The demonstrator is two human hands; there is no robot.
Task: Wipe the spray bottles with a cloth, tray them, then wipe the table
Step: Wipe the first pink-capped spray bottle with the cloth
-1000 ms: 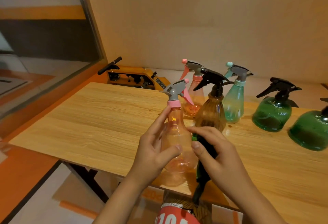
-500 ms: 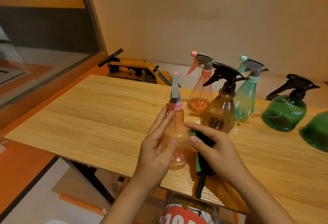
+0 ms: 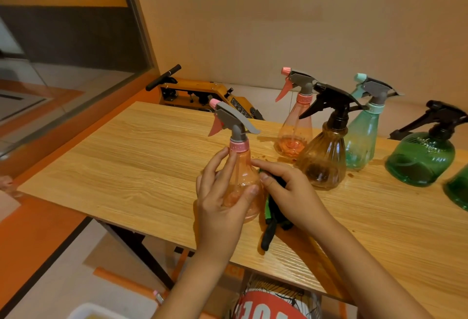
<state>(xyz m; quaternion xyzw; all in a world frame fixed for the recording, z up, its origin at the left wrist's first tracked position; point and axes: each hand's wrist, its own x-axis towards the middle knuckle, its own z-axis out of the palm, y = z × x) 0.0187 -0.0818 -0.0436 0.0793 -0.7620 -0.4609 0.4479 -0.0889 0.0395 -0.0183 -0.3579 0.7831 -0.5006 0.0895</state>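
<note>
Wooden table [image 3: 126, 167], near its front edge: left hand [image 3: 220, 207] grips a pink spray bottle [image 3: 240, 167], right hand [image 3: 293, 192] holds a dark cloth [image 3: 272, 220] against it; a loose grip could tip it floorward.

yellow machine [image 3: 202, 92] far back, glass partition [image 3: 65, 40] at left

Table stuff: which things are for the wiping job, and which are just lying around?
For the job: held pink bottle, dark cloth, second pink bottle, amber bottle, teal bottle, green bottle, table.
Just lying about: yellow machine behind the table.
</note>
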